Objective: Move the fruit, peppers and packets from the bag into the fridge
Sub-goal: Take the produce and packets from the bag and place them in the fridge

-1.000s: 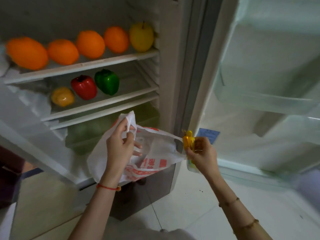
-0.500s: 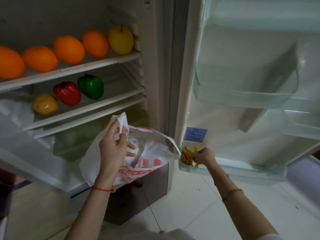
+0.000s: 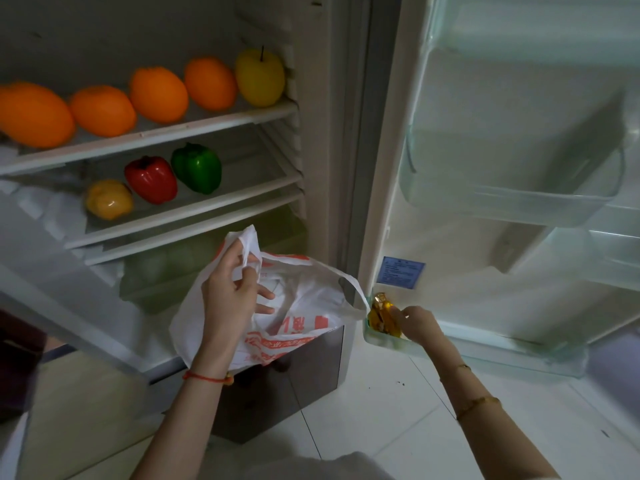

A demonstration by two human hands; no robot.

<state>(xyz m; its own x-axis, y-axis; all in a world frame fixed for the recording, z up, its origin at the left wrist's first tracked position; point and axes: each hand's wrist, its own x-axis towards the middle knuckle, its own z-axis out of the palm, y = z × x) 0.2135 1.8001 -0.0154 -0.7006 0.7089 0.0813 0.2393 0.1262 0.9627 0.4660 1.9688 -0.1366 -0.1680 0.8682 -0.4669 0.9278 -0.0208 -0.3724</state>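
Note:
My left hand (image 3: 230,296) grips one handle of a white plastic bag (image 3: 298,306) with red print, held up in front of the open fridge. My right hand (image 3: 420,323) rests in the left end of the bottom door bin (image 3: 485,348), fingers on several yellow packets (image 3: 382,317) that lie there. Several oranges (image 3: 157,95) and a yellow apple (image 3: 259,77) line the top shelf. A green pepper (image 3: 197,168), a red pepper (image 3: 150,180) and a yellow pepper (image 3: 109,199) sit on the shelf below.
The fridge door stands open on the right with a clear upper door bin (image 3: 512,174). A crisper drawer (image 3: 194,268) shows behind the bag. Below the bag is a dark lower compartment front (image 3: 294,386). White floor tiles (image 3: 398,427) lie underfoot.
My right hand carried the yellow packets from beside the bag down into the bottom door bin and now rests on them there. My left hand keeps holding the bag.

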